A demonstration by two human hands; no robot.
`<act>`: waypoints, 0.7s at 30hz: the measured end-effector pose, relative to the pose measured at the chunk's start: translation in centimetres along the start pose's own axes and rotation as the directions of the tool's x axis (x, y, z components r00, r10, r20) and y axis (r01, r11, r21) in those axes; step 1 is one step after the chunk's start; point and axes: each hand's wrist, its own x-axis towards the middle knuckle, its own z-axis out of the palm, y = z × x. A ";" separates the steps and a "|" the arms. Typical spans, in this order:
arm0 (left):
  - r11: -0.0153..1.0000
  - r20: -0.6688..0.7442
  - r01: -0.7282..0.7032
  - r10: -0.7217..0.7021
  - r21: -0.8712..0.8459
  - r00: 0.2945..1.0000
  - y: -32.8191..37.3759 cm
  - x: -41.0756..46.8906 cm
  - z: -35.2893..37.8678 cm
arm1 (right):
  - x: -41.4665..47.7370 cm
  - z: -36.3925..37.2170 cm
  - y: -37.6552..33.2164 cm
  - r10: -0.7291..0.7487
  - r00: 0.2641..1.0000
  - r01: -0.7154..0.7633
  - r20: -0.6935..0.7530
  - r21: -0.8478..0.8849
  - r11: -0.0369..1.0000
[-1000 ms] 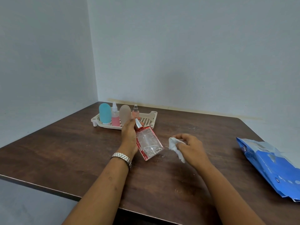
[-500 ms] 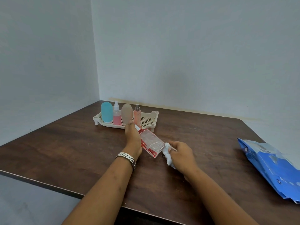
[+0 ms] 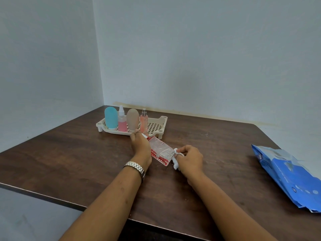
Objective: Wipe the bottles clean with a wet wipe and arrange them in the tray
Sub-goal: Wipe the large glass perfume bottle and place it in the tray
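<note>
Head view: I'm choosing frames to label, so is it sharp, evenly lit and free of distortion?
Head view: soft, even light, only faint shadows on the table; small glints on the clear bottle; the wipe in the right hand is blown out white; the tray looks fairly sharp; the wide lens bows the wall corner.

Occlusions and crops, head view.
Left hand (image 3: 141,146) covers the neck of the flat clear bottle (image 3: 160,151); right hand (image 3: 189,160) hides most of the wet wipe (image 3: 175,162). Blue wipes pack (image 3: 286,174) cut by right edge, print too small to read.
</note>
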 end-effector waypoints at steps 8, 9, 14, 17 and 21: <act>1.000 -0.025 -0.010 0.010 -0.014 1.000 -0.2 0.1 0.0 | -0.7 -0.8 0.1 0.073 0.975 -0.108 0.212 0.158 0.982; 1.000 -0.022 -0.010 0.009 -0.018 1.000 -0.3 0.2 0.0 | -0.7 -0.9 0.1 0.067 0.970 -0.102 0.233 0.144 0.984; 0.998 -0.005 -0.010 0.009 -0.062 1.000 -0.2 0.0 -0.1 | -1.1 -2.0 -0.5 0.031 0.914 -0.104 0.403 0.159 0.982; 0.992 0.051 0.010 -0.003 -0.127 0.999 0.1 -0.1 -0.4 | -1.6 -2.3 -0.9 -0.065 0.936 0.026 0.347 0.116 0.993; 0.985 0.147 0.001 0.025 -0.173 0.989 0.7 -0.4 -0.8 | -2.1 -2.1 -1.2 -0.388 0.906 0.388 0.168 0.032 0.921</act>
